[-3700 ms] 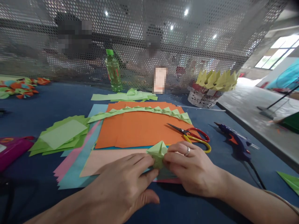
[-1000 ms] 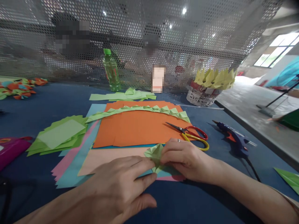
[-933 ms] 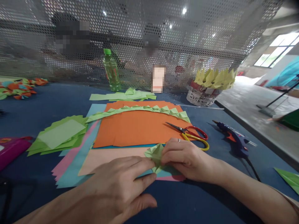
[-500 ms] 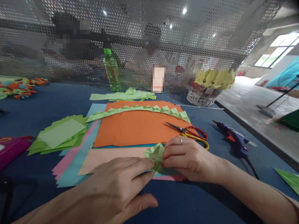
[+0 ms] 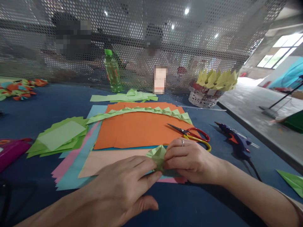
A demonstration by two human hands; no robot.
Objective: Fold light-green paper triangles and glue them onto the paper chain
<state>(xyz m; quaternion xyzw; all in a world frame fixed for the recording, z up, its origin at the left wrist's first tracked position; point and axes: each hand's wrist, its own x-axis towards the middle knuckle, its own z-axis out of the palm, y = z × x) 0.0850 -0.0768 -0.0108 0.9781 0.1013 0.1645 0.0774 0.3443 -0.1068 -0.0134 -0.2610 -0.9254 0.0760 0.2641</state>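
Note:
A small folded piece of light green paper (image 5: 158, 154) lies on the layered sheets in front of me. My right hand (image 5: 189, 160), with a ring on one finger, has its fingers bent and pressed together on the paper's right side. From the left, my left hand (image 5: 127, 186) reaches over with outstretched fingers, its fingertips pressing the lower left of the paper and its thumb held apart. Beyond my right hand lie scissors (image 5: 187, 132) with red and yellow handles. A zigzag-folded green strip (image 5: 139, 109) arches across the orange sheets (image 5: 132, 130).
Green paper rectangles (image 5: 59, 135) are stacked at left, near a magenta object (image 5: 14, 153). A blue glue gun (image 5: 234, 142) with a cord lies at right. Behind stand a green-capped bottle (image 5: 112, 72) and a basket (image 5: 204, 94) with yellow paper points. A perforated metal screen (image 5: 132, 37) borders the table.
The fingertips of my left hand have slid slightly right along the lower edge of the green paper, covering more of it. My right hand stays in place.

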